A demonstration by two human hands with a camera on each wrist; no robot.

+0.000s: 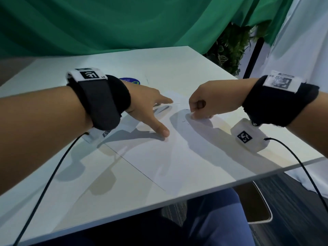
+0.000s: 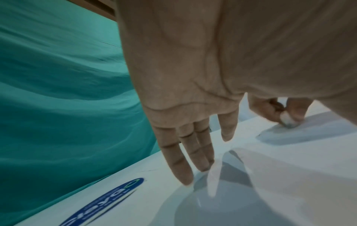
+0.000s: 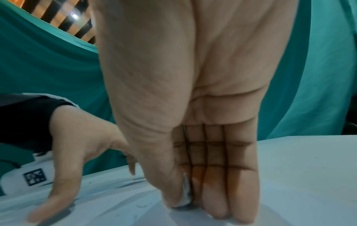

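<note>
Pinching an eraser (image 3: 185, 194), the right hand (image 1: 213, 98) touches paper (image 1: 168, 157) the splayed left hand (image 1: 147, 103) presses.

Gap between left hand (image 1: 147, 107), right hand (image 1: 213, 100); curtain (image 1: 106, 23) behind table (image 1: 177, 64)

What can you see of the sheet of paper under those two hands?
The sheet of paper is plain white and thin, lying flat on the white table, turned askew to its front edge. A few faint dark pencil marks show near the far end. The left hand presses it down with straight, spread fingers. The right hand pinches what seems a small white eraser, its tip on the sheet.
</note>
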